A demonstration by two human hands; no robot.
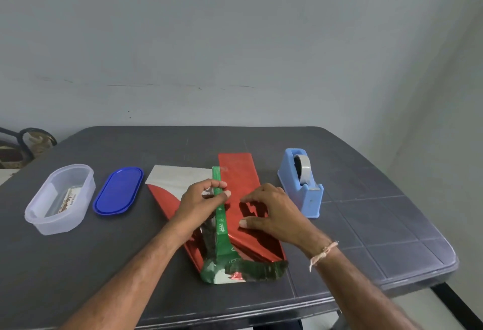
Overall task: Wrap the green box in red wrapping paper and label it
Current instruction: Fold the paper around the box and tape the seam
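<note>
The wrapping was only partly done. The green box (220,227) lay in the middle of the table (371,225), lengthwise away from the person, with a narrow strip of it bare between two flaps of the red wrapping paper (239,173). The right flap had been brought over the box. The left flap lay out on the table with its white underside up, and the near end of the paper was crumpled and unfolded.

The left hand (197,205) gripped the box's top edge, its fingers (209,184) curled over and the thumb closed against them. It may have pinched a bit of paper too, but that was hard to make out. The right hand (273,213) pressed the right flap down with fingers apart and only slightly bent, holding nothing.

Closing the seam, taping it, folding both ends and labelling all seemed left to do. A light blue tape dispenser (300,193) stood just right of the paper. To the left lay a blue lid (119,191) and a clear container (39,216) with something printed inside, possibly the labels.

The table was dark grey, scuffed, and marked with a grid towards its right corner. It stood against a plain pale wall (235,42).
</note>
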